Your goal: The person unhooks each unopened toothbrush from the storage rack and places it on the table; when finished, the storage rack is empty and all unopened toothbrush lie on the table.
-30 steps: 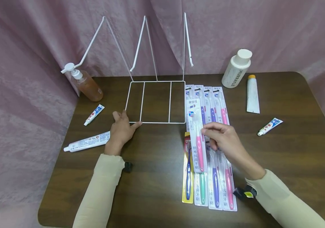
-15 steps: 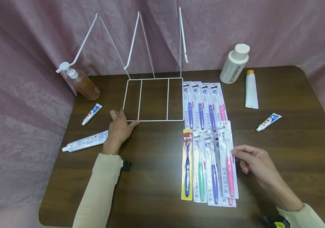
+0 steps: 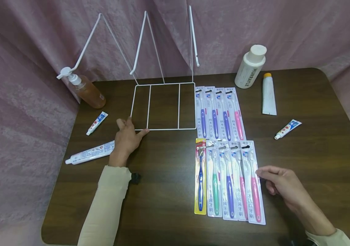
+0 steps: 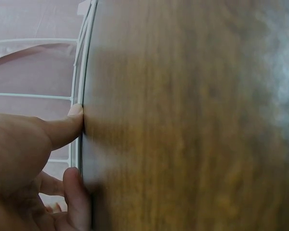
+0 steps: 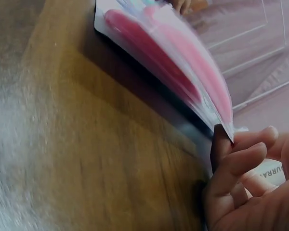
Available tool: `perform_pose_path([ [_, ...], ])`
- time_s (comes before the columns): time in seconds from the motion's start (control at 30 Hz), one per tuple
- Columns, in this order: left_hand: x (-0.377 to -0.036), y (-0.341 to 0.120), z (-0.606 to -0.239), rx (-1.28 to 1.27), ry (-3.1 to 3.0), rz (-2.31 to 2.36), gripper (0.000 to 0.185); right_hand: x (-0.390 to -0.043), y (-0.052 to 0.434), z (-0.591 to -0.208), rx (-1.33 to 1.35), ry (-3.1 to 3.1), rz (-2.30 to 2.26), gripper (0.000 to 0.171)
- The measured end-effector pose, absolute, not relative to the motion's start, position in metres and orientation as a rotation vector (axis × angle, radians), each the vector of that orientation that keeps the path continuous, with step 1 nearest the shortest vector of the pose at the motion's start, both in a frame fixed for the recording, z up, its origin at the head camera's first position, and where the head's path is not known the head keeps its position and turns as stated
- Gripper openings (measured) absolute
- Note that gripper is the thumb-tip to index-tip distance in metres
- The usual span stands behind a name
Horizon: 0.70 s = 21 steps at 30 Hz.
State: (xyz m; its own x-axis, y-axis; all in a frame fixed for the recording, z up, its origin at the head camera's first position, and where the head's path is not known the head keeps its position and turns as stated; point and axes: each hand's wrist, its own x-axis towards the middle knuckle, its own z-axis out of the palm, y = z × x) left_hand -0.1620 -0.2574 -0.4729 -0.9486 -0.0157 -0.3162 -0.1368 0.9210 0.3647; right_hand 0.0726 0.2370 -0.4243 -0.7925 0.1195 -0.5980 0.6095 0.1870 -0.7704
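**Head view: pink toothbrush pack at the end of the near row**

Head view showed the right hand (image 3: 280,182) with loosely curled fingers touching the edge of the pink toothbrush pack (image 3: 254,182), which lay flat on the surface (image 3: 316,153), rightmost of five. The left hand (image 3: 126,138) lay spread flat against the white wire rack (image 3: 162,106), holding nothing. Done well, the pack should sit parallel, just beside its neighbour, its edge nudged lightly.

dark wood-grain table (image 3: 168,177) with a soft sheen, thin white coated wire rack (image 3: 162,106), glossy clear plastic toothbrush packs (image 3: 230,181) (card backing), crinkly matt pink curtain (image 3: 285,30)
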Motion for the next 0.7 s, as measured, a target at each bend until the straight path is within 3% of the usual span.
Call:
perform_pose_path([
  [0.17, -0.157, -0.252, -0.461, -0.142, 2.74, 0.59, 0.115, 0.073, 0.239, -0.422, 0.682, 2.098, -1.53, 0.016],
  [0.47, -0.139, -0.235, -0.427, -0.156, 2.737, 0.61, 0.105, 0.07, 0.237, -0.417, 0.643, 2.21, -1.354, 0.033],
  [0.7, -0.146, -0.246, -0.447, -0.174, 2.745, 0.622, 0.111, 0.068, 0.234, -0.412, 0.493, 2.411, -1.045, 0.034],
])
